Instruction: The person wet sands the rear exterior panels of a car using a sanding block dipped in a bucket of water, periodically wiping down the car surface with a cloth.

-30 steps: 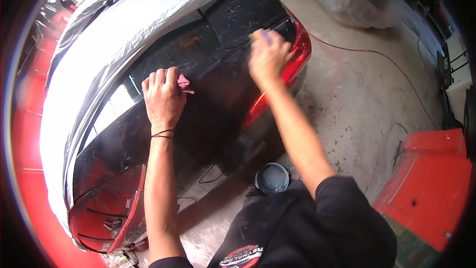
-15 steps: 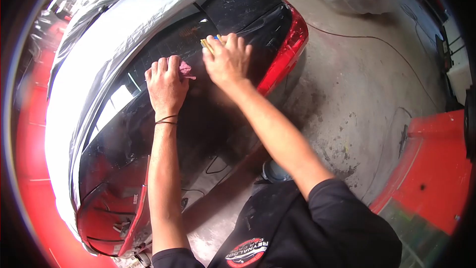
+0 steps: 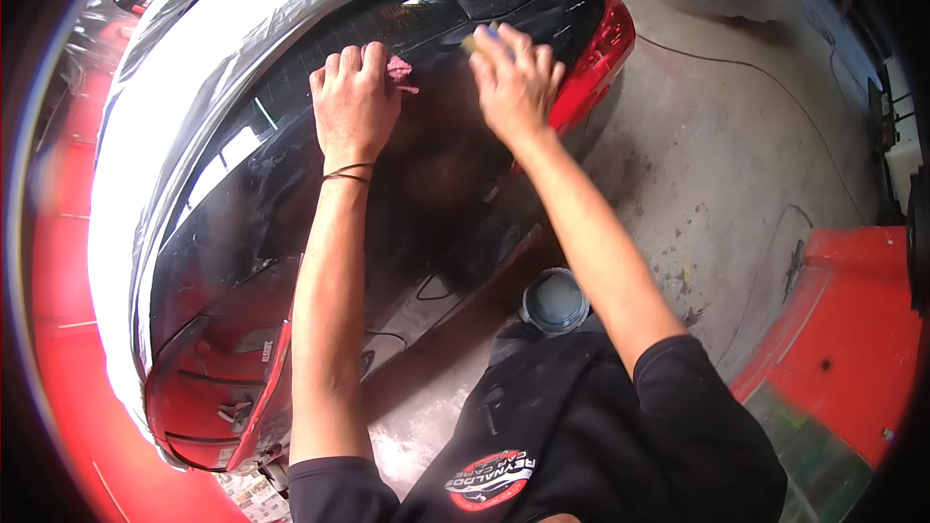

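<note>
We look mid-rub on the glossy black car panel (image 3: 441, 126), right fingers (image 3: 519, 42) pinching a small yellow-and-blue block (image 3: 471, 43), left fingers (image 3: 350, 60) curled round a crumpled pink cloth (image 3: 398, 69); next stroke likely needs even pressure.

Hands: two, comprising one left hand (image 3: 356, 102) at upper centre-left of the frame and one right hand (image 3: 516, 87) at upper centre. Hand-held items: two, comprising one pink cloth (image 3: 398, 70) and one yellow-and-blue piece (image 3: 483, 40). Dark car body (image 3: 436, 136): one, centre to left. Red taillight (image 3: 614, 31): one, upper right of centre. White cover (image 3: 145, 184): one, left side. Round container (image 3: 524, 302): one, lower centre. Large red panel (image 3: 843, 329): one, lower right. Black shirt (image 3: 591, 416): one, bottom centre, bearing one round logo (image 3: 490, 479).
</note>
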A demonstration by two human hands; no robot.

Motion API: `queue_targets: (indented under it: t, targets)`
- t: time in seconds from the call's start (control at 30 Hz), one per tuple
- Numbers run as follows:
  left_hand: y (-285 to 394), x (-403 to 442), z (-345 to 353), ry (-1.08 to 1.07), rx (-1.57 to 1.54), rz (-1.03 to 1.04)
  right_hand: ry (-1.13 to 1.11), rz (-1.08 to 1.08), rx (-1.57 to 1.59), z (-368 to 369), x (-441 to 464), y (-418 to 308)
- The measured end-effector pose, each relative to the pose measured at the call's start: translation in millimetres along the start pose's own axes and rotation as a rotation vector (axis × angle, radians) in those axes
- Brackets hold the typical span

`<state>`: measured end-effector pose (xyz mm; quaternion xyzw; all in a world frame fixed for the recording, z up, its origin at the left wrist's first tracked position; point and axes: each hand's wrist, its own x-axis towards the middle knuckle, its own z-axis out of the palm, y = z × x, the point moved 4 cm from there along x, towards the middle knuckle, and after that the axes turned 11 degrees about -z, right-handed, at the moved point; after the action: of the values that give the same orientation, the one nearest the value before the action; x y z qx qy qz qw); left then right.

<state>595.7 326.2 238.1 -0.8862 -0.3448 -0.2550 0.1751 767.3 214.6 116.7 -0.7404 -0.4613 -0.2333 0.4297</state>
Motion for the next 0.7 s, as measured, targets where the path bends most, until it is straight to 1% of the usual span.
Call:
queue_targets:
  t: [0.03,0.1,0.17,0.23,0.27,0.33,0.37,0.4,0.43,0.47,0.53,0.57,0.63,0.67,0.7]
  targets:
    - [0,0,1,-0.004,-0.002,0.000,0.015,0.028,-0.026,9,16,14]
    - [-2,0,2,-0.005,-0.002,-0.004,0.002,0.126,-0.117,17,36,20]
    - [-4,0,7,0.013,-0.021,-0.013,0.049,0.218,-0.115,18,19,-6]
    - [-8,0,4,0.044,-0.113,0.012,0.036,0.147,0.049,6,-16,-60]
    - [-15,4,3,0.056,-0.292,-0.014,0.001,0.117,0.035,3,-23,-74]
    - [-33,11,1,0.072,-0.645,-0.060,-0.018,0.117,-0.058,4,-6,-59]
    - [-40,15,-6,-0.032,-0.857,-0.150,-0.024,0.116,-0.106,4,7,-46]
    - [-45,18,-15,-0.124,-0.990,-0.201,-0.056,0.221,-0.101,4,16,-37]
    - [-49,21,-24,-0.214,-1.119,-0.253,-0.047,0.215,-0.139,7,18,-45]
    - [-49,26,-31,-0.263,-1.063,-0.201,-0.026,0.150,-0.121,13,12,-63]
    - [-45,43,-37,-0.354,-0.960,-0.093,-0.012,-0.015,-0.048,4,-7,-125]
    - [-43,57,-28,-0.432,-0.982,-0.097,-0.010,-0.086,0.035,4,-14,-138]
    - [-30,87,-36,-0.486,-0.870,-0.066,-0.045,-0.125,-0.107,-4,0,-129]
    - [-24,102,-39,-0.488,-0.848,-0.082,-0.028,-0.035,-0.092,1,9,-107]
    - [-18,116,-44,-0.488,-0.827,-0.099,-0.042,0.131,-0.106,7,16,-87]
